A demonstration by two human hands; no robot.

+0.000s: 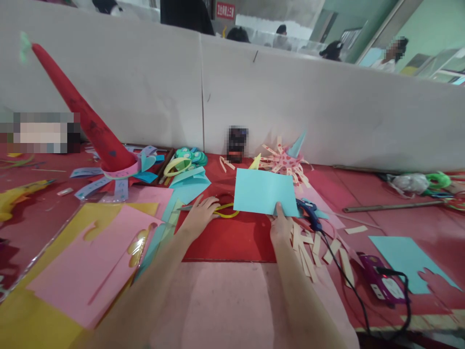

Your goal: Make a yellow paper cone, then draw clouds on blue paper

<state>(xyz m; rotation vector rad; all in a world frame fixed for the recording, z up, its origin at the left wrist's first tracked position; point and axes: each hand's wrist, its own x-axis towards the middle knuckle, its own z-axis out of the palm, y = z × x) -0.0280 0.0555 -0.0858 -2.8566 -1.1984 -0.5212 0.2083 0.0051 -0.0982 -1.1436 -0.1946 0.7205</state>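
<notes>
A rectangular sheet of light-blue paper (266,191) is pinched in my right hand (280,227), the thumb on top of its lower edge and the fingers mostly hidden beneath. My left hand (202,211) is closed over the middle of a pair of scissors with yellow handles (228,214). The blades stick out to the left of the hand and the handle loops to the right. Beneath both hands lies a red sheet (228,245). Just right of the blue paper rests a dark blue glue gun (309,213), its cord running down to the right.
Pink paper with cut-outs (90,261) lies on the left. A tall red cone hat (90,121) and a pink spiky paper piece (285,162) stand at the back. Pale paper strips (305,254), a purple power strip (383,281) and cut blue paper (403,259) lie right.
</notes>
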